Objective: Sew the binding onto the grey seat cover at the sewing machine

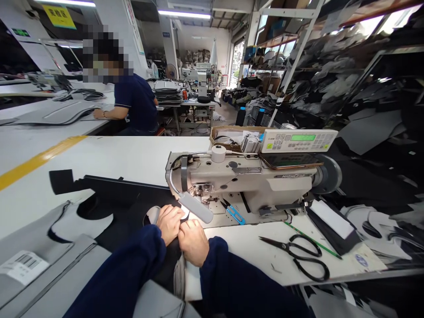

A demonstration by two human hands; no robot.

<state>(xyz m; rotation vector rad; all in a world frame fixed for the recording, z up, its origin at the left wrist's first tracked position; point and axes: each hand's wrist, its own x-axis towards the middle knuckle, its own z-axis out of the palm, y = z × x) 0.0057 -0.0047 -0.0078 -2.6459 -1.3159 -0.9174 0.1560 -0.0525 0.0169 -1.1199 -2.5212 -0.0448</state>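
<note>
In the head view, our left hand [169, 223] and right hand [194, 240] lay side by side, knuckles touching, on the black fabric [129, 205] at the near left end of the sewing machine [245, 181]. The fabric was spread over the tabletop [132, 154] from the far left and ran under both hands, just in front of the needle area [198, 192]. The machine's lamp [195, 206] slanted down right above the hands. The fingers of both hands were drawn together and bent down onto the cloth. The knuckles hid the tips, so we could not tell whether they pinched an edge or only pressed it flat.

We judged that this step called for even pressure from both hands, so the layers fed straight. The fingertips needed to stay on the near side of the needle, never under it. The left hand was best placed to steer the bulk of the fabric and the right to hold the seam line. The loose cloth on the left needed to lie flat, so its drag would not pull the line crooked.

A grey panel [49, 247] lay at the near left. Blue snips [234, 213] rested on the machine bed, and black scissors [298, 256] lay on the tabletop to the near right, well apart from the hands. A control panel [298, 140] sat on top of the machine. Far left, a co-worker [135, 104] sat at another table.
</note>
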